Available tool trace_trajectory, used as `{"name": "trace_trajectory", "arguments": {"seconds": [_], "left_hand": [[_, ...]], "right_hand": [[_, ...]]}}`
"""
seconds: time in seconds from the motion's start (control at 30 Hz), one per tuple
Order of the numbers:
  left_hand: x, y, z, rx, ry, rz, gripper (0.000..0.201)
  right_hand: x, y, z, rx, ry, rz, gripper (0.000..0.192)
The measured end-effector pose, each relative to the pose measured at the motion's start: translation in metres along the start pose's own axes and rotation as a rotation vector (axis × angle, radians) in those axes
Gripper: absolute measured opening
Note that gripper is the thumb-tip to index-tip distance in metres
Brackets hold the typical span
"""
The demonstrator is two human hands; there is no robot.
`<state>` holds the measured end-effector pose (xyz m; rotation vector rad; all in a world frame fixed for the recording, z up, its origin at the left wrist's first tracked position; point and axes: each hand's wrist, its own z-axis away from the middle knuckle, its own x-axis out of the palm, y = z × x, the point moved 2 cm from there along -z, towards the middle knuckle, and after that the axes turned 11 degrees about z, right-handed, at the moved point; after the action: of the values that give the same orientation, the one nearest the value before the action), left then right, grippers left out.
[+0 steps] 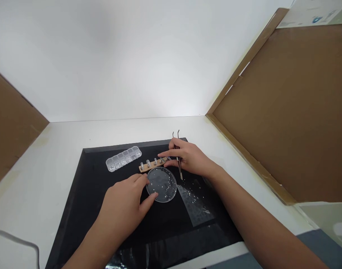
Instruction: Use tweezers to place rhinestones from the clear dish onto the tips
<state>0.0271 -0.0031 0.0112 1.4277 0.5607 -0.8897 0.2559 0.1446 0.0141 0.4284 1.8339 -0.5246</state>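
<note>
My left hand (126, 201) is at the left edge of a clear round dish (161, 185), thumb and fingers at its rim. Small shiny white bits are scattered in the dish. My right hand (190, 157) holds metal tweezers (179, 164), their bent tips pointing up and away. Its thumb and forefinger reach the right end of a narrow wooden stand (151, 165) behind the dish. Several small clear upright pieces, perhaps false nail tips, stand along it. Whatever is between those two fingertips is too small to make out.
A clear compartment box (123, 158) with small bits inside lies at the back left of the black mat (87, 198). Right of the dish, a transparent sheet (197, 209) carries scattered bits. Cardboard panels (294, 112) stand at the sides; a grey cable (16, 241) lies left.
</note>
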Motion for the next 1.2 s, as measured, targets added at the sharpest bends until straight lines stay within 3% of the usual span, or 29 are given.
{"name": "trace_trajectory", "arguments": {"seconds": [0.3, 0.47, 0.8, 0.87, 1.03, 1.2], "left_hand": [[0.001, 0.0, -0.001, -0.003, -0.004, 0.007, 0.026], [0.001, -0.001, -0.002, 0.003, 0.0, 0.002, 0.026], [0.002, -0.002, -0.003, -0.001, 0.015, 0.022, 0.025], [0.002, -0.002, -0.004, -0.005, 0.007, 0.028, 0.024], [0.003, -0.004, -0.006, -0.012, 0.005, 0.027, 0.024], [0.004, -0.005, -0.007, -0.022, 0.004, 0.02, 0.025]], "right_hand": [[0.0, 0.001, -0.001, -0.002, 0.03, -0.024, 0.03], [-0.01, -0.003, 0.0, -0.002, 0.043, 0.009, 0.032], [-0.042, -0.017, -0.025, -0.048, -0.17, 0.219, 0.015], [-0.044, -0.02, -0.034, -0.062, -0.224, 0.252, 0.012], [-0.044, -0.027, -0.048, -0.068, -0.289, 0.314, 0.026], [-0.042, -0.028, -0.052, -0.074, -0.32, 0.344, 0.02]]}}
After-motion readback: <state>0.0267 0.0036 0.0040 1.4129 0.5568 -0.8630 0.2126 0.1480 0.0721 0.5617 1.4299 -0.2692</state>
